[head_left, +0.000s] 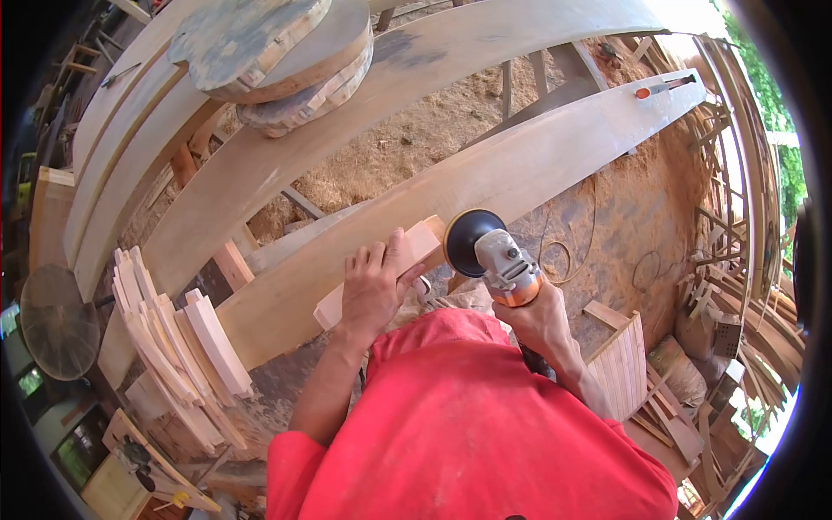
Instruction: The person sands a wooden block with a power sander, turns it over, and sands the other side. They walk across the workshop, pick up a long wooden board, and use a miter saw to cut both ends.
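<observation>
My left hand [373,290] is wrapped over a pale wooden block [419,246], holding it at a slant above the near long plank [555,169]. The block's far end sticks out past my fingers toward the right. In my right hand [542,319] is an angle grinder [510,264], gripped by its orange and grey body. Its round black sanding disc [468,245] faces the block, the rim right at the block's end. My right fingers are partly hidden under the tool.
Several curved wooden pieces [160,334] are stacked at the left. Thick rounded wooden slabs [251,48] rest on the far plank. An orange-handled tool [646,93] lies at the near plank's right end. A cable [563,276] loops across the dusty ground near a slatted wooden panel [620,364].
</observation>
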Demonstrator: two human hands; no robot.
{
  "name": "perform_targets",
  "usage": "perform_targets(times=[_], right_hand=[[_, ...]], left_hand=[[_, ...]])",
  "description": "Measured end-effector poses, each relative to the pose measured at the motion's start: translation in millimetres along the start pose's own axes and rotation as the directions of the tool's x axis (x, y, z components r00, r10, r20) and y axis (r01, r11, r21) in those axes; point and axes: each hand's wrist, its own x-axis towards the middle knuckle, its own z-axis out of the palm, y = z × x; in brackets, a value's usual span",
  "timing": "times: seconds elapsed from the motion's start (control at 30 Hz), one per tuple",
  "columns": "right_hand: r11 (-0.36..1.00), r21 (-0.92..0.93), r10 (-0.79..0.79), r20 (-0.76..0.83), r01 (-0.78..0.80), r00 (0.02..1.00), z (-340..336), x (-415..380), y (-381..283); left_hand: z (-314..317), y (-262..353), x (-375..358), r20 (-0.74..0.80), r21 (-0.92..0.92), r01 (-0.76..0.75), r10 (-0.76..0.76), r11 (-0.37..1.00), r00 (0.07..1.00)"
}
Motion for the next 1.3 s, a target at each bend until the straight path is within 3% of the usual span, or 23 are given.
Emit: perform_targets(times=[0.1, 0.2, 0.27, 0.4, 0.67, 0.77, 0.9, 1.03, 1.1, 1.2, 1.27, 1.3], right_hand=[[0.995, 0.033, 0.097, -0.029, -0.096, 0.995, -7.3, -1.1, 1.9], [0.992, 0.109, 0.072, -0.063, -0.065, 0.995, -15.1, 5.0, 19.1], [0.973, 0.227, 0.052, -0.045, -0.040, 0.998, -18.6, 5.8, 19.7], [0.970, 0.240, 0.024, 0.002, -0.024, 1.000, -13.3, 16.7, 24.2], [0.997, 0.078, 0.012, 0.191, -0.028, 0.981, -15.1, 52.1, -15.9], [0.994, -0.094, -0.035, 0.207, 0.056, 0.978, -19.0, 69.2, -44.5], [0.994, -0.091, -0.041, 0.173, 0.058, 0.984, -14.2, 90.9, -61.4], [0.978, 0.191, -0.109, 0.102, 0.088, 0.989, -12.5, 78.7, -57.3], [0.975, 0.190, -0.124, 0.052, 0.112, 0.991, -11.8, 68.6, -44.5], [0.940, 0.330, -0.061, -0.073, 0.082, 0.995, -6.5, 49.8, -22.7], [0.899, 0.435, -0.016, -0.092, 0.055, 0.996, -2.0, 38.5, -2.3], [0.850, 0.526, 0.026, -0.096, 0.028, 0.995, 1.0, 33.9, 9.4]], left_hand=[[-0.3, 3.9, -2.5, 0.016, 0.049, 0.011, -0.011, 0.999, 1.000], [3.6, 5.1, -11.2, 0.063, 0.119, -0.028, 0.020, 0.993, 0.998], [15.5, 4.2, -18.7, -0.019, 0.134, 0.040, -0.037, 0.990, 0.999], [15.6, 6.3, -11.8, 0.019, 0.186, 0.045, -0.049, 0.982, 0.999], [9.2, 7.8, -13.9, 0.055, 0.118, 0.050, -0.057, 0.992, 0.997], [8.4, 8.0, -14.5, 0.042, 0.090, 0.051, -0.055, 0.995, 0.998], [6.6, 8.7, -15.9, 0.062, 0.074, 0.066, -0.070, 0.995, 0.996], [3.5, 7.4, -16.4, 0.036, -0.015, 0.066, -0.065, 0.998, 0.997], [2.1, 7.4, -16.4, 0.044, -0.059, 0.042, -0.039, 0.997, 0.998], [5.8, 4.1, -17.7, -0.060, -0.025, -0.058, 0.056, 0.998, 0.997], [0.8, -3.3, -14.8, -0.177, 0.207, -0.089, 0.127, 0.974, 0.976], [1.0, -4.0, -17.5, -0.179, 0.217, -0.095, 0.136, 0.972, 0.974]])
